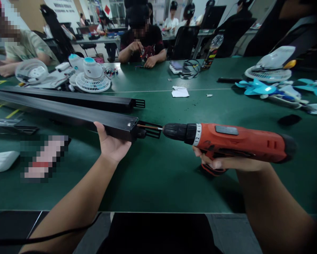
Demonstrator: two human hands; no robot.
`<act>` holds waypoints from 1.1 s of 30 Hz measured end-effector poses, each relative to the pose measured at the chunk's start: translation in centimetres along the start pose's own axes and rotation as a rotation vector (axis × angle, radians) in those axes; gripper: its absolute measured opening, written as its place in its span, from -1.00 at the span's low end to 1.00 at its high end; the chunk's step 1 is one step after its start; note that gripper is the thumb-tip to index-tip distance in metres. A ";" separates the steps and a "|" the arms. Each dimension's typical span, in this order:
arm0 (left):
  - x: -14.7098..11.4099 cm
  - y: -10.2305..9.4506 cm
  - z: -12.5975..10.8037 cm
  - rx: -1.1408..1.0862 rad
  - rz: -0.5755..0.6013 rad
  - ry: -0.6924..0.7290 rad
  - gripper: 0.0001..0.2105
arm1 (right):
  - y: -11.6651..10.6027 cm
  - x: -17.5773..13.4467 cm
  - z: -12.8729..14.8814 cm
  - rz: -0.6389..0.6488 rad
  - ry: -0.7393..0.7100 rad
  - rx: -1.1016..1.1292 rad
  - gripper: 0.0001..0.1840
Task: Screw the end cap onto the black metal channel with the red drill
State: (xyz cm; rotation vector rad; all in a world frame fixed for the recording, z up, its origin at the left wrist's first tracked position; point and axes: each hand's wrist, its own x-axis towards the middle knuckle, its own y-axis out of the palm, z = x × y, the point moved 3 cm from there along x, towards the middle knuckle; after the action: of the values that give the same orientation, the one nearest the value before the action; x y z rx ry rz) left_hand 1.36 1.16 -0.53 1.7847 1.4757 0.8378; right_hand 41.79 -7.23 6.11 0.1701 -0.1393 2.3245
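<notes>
Gripping a drill (240,141) numbered 1, 2, 4, right fingers (216,163) curl tight; left fingers (101,133), parted, hold a black beam (68,110).

Drill (251,141): white collar (197,134), black numerals, 1, 2 and 4 legible. Wall (33,14): dark lettering (64,5), too blurred to read. Bottle (213,53): coloured label (209,57), print too small to read. Diamond sign (107,9), red, background: any character on it illegible.
</notes>
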 end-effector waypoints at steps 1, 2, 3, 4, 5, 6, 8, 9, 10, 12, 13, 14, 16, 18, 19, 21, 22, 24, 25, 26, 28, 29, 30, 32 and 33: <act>0.0 0.0 0.0 0.000 0.002 -0.001 -0.09 | 0.1 0.0 0.1 -0.001 0.001 0.005 -0.71; 0.0 -0.1 0.0 0.002 0.004 0.000 -0.09 | 0.2 0.1 0.1 -0.003 -0.002 0.012 -0.72; 0.0 -0.1 0.0 0.005 0.004 0.004 -0.10 | 0.4 0.2 0.2 -0.006 -0.007 0.017 -0.73; 0.0 -0.2 0.0 0.007 0.002 0.010 -0.11 | 0.5 0.3 0.3 -0.012 -0.012 0.022 -0.73; 0.0 -0.2 0.1 0.010 -0.003 0.019 -0.12 | 0.6 0.4 0.3 -0.016 -0.018 0.024 -0.73; 0.0 -0.2 0.1 0.013 -0.010 0.029 -0.13 | 0.6 0.5 0.3 -0.018 -0.022 0.026 -0.73; 0.0 -0.2 0.2 0.028 -0.023 0.043 -0.13 | 0.6 0.6 0.2 -0.021 -0.023 0.029 -0.72; 0.0 -0.2 0.2 0.039 -0.028 0.043 -0.12 | 0.6 0.6 0.2 -0.020 -0.023 0.030 -0.71; 0.0 -0.1 0.3 0.050 -0.031 0.039 -0.11 | 0.5 0.6 0.1 -0.019 -0.023 0.031 -0.71; -0.1 -0.1 0.3 0.063 -0.034 0.029 -0.09 | 0.4 0.4 0.0 -0.013 -0.026 0.030 -0.69; -0.1 -0.2 0.3 0.065 -0.032 0.025 -0.09 | 0.4 0.3 0.0 -0.014 -0.033 0.026 -0.69; -0.1 -0.2 0.3 0.064 -0.029 0.023 -0.09 | 0.3 0.2 0.0 -0.016 -0.035 0.018 -0.69; -0.1 -0.5 0.1 0.057 -0.016 0.021 -0.09 | 0.3 0.1 0.0 -0.029 -0.033 0.006 -0.69; 0.0 -0.8 -0.1 0.046 0.011 0.012 -0.08 | 0.3 0.1 0.0 -0.046 -0.025 0.005 -0.69; 0.1 -0.9 -0.2 0.039 0.030 0.007 -0.08 | 0.4 0.1 0.1 -0.051 -0.021 0.007 -0.70; 0.1 -1.0 -0.4 0.021 0.066 0.000 -0.09 | 0.4 0.3 0.2 -0.054 -0.026 0.010 -0.74; 0.2 -1.0 -0.4 0.016 0.073 0.000 -0.09 | 0.5 0.4 0.3 -0.048 -0.027 0.011 -0.75; 0.2 -0.9 -0.4 0.022 0.066 0.001 -0.09 | 0.5 0.6 0.3 -0.035 -0.031 0.017 -0.71; 0.1 -0.9 -0.4 0.030 0.057 0.001 -0.09 | 0.5 0.6 0.3 -0.027 -0.032 0.021 -0.69; 0.1 -0.8 -0.4 0.036 0.047 0.000 -0.09 | 0.5 0.6 0.2 -0.021 -0.031 0.025 -0.68; 0.0 -0.7 -0.3 0.032 0.029 -0.004 -0.11 | 0.5 0.5 0.2 -0.017 -0.029 0.024 -0.70; 0.0 -0.6 -0.4 0.024 0.023 -0.007 -0.12 | 0.4 0.4 0.1 -0.018 -0.028 0.021 -0.71; 0.0 -0.6 -0.4 0.017 0.021 -0.010 -0.13 | 0.4 0.3 0.1 -0.020 -0.026 0.017 -0.72; 0.0 -0.5 -0.4 0.011 0.023 -0.015 -0.12 | 0.4 0.2 0.1 -0.018 -0.017 0.008 -0.73; 0.0 -0.5 -0.4 0.014 0.024 -0.014 -0.11 | 0.4 0.1 0.1 -0.019 -0.009 0.003 -0.73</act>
State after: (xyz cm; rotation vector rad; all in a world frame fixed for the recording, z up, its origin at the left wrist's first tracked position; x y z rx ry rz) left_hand 0.77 1.25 -0.72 1.8179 1.4572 0.8266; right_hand 41.41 -7.45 6.23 0.1829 -0.1379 2.3058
